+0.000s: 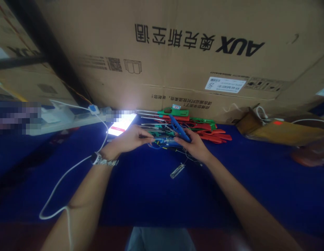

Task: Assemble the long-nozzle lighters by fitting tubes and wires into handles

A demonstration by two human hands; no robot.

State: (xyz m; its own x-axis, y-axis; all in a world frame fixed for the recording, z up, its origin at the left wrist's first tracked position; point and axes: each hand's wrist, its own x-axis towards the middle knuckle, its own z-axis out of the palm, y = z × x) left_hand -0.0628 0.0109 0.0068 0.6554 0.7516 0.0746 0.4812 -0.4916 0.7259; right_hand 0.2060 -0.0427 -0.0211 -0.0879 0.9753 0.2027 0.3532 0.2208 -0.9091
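Nearest to us, at the bottom centre, is the person's lap in grey-blue cloth (160, 240), below the near edge of a deep blue, cloth-like table surface (146, 195). On the far part of that surface, between the two hands, we find a long blue plastic handle (179, 127), its long axis slanting from far left to near right. Its near end sits between the thumb and fingers of the right hand (195, 144), which is therefore the nearer hand and lies to the handle's near right; the far end points away over a heap. The left hand (132, 138) lies to the left, apart from the handle, its thumb and forefinger in a narrow pinch on a slim blue-and-clear piece (166, 140). This piece runs left to right between the hands, its right end by the right thumb; blur prevents us from telling what it is.

Just beyond, we see the heap itself: red plastic handles (216, 136), green plastic handles (181, 112) and slender metal rods (148, 112) pointing left. On the near side of the right hand lies a small, clear, oblong plastic part (177, 170) with thin wires beside it. A brightly lit phone (120, 127) lies just beyond the left wrist. Farthest, we note a large brown cardboard box (104, 38) with black print.
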